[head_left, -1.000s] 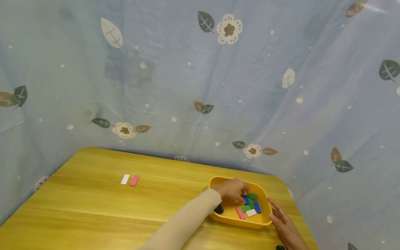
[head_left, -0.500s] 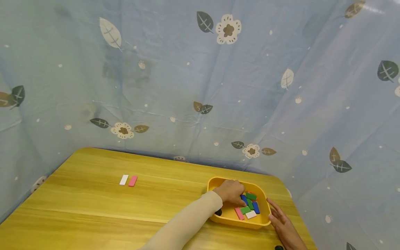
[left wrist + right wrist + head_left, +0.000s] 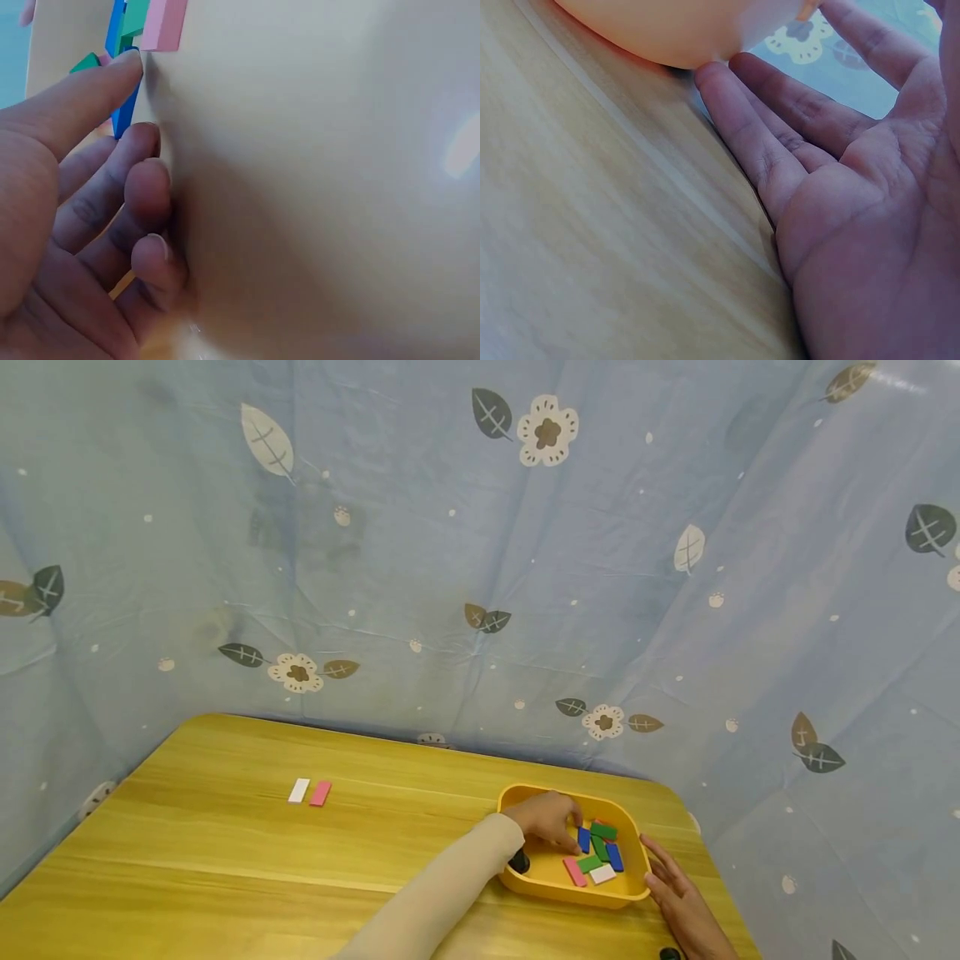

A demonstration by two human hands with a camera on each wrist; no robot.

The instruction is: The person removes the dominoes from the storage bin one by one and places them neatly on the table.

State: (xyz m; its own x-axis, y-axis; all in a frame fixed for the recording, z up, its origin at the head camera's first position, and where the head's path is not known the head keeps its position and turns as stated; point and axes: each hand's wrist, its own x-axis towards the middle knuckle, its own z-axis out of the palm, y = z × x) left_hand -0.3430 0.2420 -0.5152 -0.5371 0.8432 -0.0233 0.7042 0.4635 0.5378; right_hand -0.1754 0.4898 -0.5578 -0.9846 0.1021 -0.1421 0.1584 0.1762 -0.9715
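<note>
Site: a screened-off tabletop nook, indoor-looking; whether home, studio or lab cannot be told. Evidence: light-blue hanging sheet [image 3: 420, 568], creased, printed with grey-green, brown and white leaves and white brown-centred flowers, runs in head view from 9 through 12 to 3 o'clock, enclosing the far side and both flanks. Pale gloss on it at 2 o'clock. Round-cornered yellow wood-grain table [image 3: 187, 843] spans 5 to 8 o'clock, far edge near the sheet. Right wrist view: same print at 1 o'clock.

Blks [image 3: 589, 865] in tray [image 3: 545, 866] R, 2 blks [image 3: 321, 793] tbl [image 3: 225, 860] L
</note>
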